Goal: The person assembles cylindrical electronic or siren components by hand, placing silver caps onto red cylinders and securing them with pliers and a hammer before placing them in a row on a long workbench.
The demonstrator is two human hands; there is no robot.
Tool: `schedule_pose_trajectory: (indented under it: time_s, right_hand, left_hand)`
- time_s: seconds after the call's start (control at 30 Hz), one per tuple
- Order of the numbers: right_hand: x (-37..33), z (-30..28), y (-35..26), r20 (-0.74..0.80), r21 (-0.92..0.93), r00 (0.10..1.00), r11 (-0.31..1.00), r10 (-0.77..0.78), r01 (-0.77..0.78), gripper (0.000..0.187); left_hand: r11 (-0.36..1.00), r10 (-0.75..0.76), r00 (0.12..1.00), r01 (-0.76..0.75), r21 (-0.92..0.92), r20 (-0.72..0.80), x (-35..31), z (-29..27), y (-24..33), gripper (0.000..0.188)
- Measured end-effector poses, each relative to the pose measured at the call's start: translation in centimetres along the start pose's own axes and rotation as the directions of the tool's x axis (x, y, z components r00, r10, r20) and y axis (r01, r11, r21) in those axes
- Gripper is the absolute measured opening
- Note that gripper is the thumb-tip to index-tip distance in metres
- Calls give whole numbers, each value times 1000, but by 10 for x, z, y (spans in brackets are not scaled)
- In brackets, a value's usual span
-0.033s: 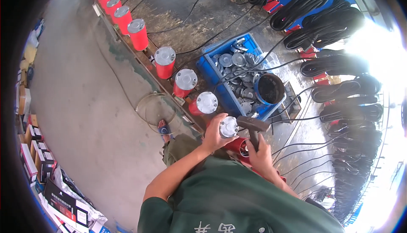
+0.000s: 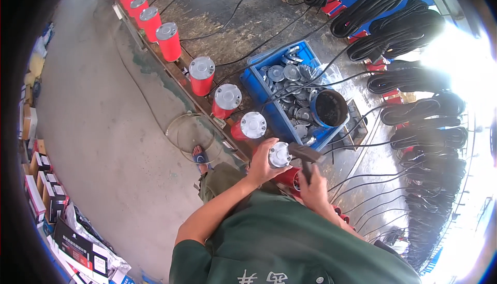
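My left hand (image 2: 262,164) is wrapped round a red cylinder topped with a silver metal cap (image 2: 279,154). My right hand (image 2: 315,188) grips the handle of a hammer. Close to the right side of that cap is the dark hammer head (image 2: 306,153); whether they touch I cannot tell. Just below, partly hidden by my arms, lies an open-ended red cylinder (image 2: 288,177). Beyond my left hand stands the nearest of several capped red cylinders (image 2: 253,124), in a row along the bench edge.
A blue crate (image 2: 253,83) of loose metal caps sits on the bench, with a dark round tub (image 2: 330,108) in it. Black cables cross the bench toward coiled bundles (image 2: 396,35) on the right. Boxes (image 2: 77,248) line the floor's left side; a thin hose (image 2: 168,138) loops by my foot.
The hammer and my right hand have shifted slightly left, bringing the head nearer the cap. My left hand and the cylinder it holds stay put.
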State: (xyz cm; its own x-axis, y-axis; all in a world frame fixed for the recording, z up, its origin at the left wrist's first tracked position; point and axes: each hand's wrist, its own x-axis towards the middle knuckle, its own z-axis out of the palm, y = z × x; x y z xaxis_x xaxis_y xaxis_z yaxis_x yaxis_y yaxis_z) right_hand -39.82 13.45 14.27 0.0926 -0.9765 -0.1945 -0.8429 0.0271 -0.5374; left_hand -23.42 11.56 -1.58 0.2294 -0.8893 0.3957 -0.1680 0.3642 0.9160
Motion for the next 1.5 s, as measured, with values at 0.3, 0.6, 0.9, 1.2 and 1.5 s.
schedule_pose_trajectory:
  time_s: [0.3,0.6,0.9,1.2,1.5]
  right_hand:
    - [11,-34,-50,206,13,978,999,32,-35,26]
    - [17,-16,-18,348,-39,928,991,132,-126,30]
    - [-15,17,18,89,-182,996,983,26,-9,30]
    - [-6,23,4,133,-161,991,987,32,-10,32]
    - [100,-25,-11,371,492,907,787,197,-372,28]
  left_hand:
    - [999,-20,999,19,37,36,6,-13,0,105]
    - [995,-94,995,94,-31,24,7,-9,-3,101]
    - [994,-94,992,97,-40,89,11,-6,3,94]
    - [992,-89,994,94,-79,62,7,-6,0,92]
    - [1000,-19,987,19,0,159,19,-16,7,89]
